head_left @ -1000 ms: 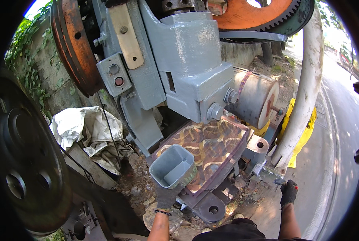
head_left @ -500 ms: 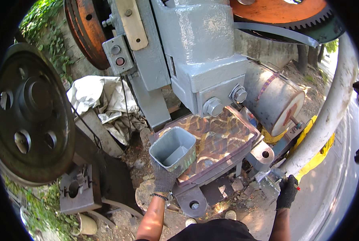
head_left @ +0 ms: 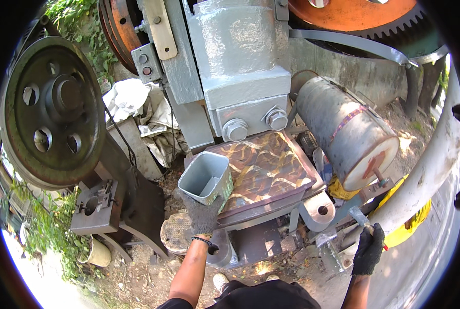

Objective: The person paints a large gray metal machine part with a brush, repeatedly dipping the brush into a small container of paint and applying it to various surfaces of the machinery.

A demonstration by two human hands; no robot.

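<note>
Grey open-topped paint container (head_left: pixel 222 189) sits left of centre in the frame, gripped by your gloved left hand (head_left: pixel 200 215), overlapping the brown-patterned press bed (head_left: pixel 271 165). Toward the lower right, your gloved right hand (head_left: pixel 369 250) is closed around a paintbrush (head_left: pixel 359 216), bristles angled up and left, near the pale trunk (head_left: pixel 420 175).

from here i find open air over the plate (head_left: pixel 271 165), right of the tub (head_left: pixel 204 177) and left hand (head_left: pixel 201 213). the bolts (head_left: pixel 236 130) and press (head_left: pixel 235 56) block its far side. between the hands i can pass above the lug (head_left: pixel 315 206). the drum (head_left: pixel 338 129) and post (head_left: pixel 423 175) crowd the brush (head_left: pixel 360 216) beyond the right hand (head_left: pixel 369 250); the flywheel (head_left: pixel 65 98) stands in my way at left.
</note>
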